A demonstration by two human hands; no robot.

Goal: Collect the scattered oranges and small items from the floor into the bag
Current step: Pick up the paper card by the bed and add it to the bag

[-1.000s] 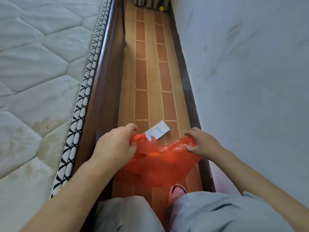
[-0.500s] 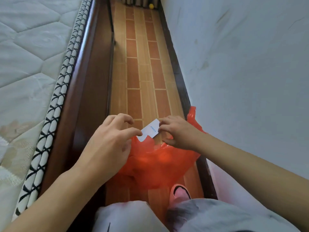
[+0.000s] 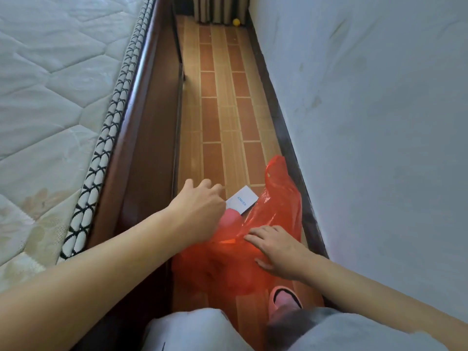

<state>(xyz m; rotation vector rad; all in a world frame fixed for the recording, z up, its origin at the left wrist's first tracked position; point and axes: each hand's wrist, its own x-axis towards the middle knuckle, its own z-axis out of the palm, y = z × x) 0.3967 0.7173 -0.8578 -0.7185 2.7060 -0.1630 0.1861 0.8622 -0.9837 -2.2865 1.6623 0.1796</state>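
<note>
Left hand (image 3: 200, 211) loosely curled at the edge of the white card (image 3: 241, 202), grip on it not discernible; right hand (image 3: 274, 247) flat, fingers straight, pressing the red bag (image 3: 281, 198) onto the floor (image 3: 217, 117). Card light, stiff, best pinched by an edge; bag thin, slippery. Yellow orange (image 3: 236, 22) well apart, far end.

This is a bedroom in a home. A quilted mattress (image 3: 50, 79) with black-and-white patterned edging lies on a dark wooden bed frame (image 3: 141, 138) along the left. A narrow strip of floor (image 3: 228, 117), laid in a wood-and-brick pattern, runs between the bed and a plain white wall (image 3: 367, 122) with a dark skirting board (image 3: 283, 127) at its foot. Striped curtain fabric (image 3: 217, 8) hangs at the far end, and a pink house slipper (image 3: 286, 298) shows on a foot below.
</note>
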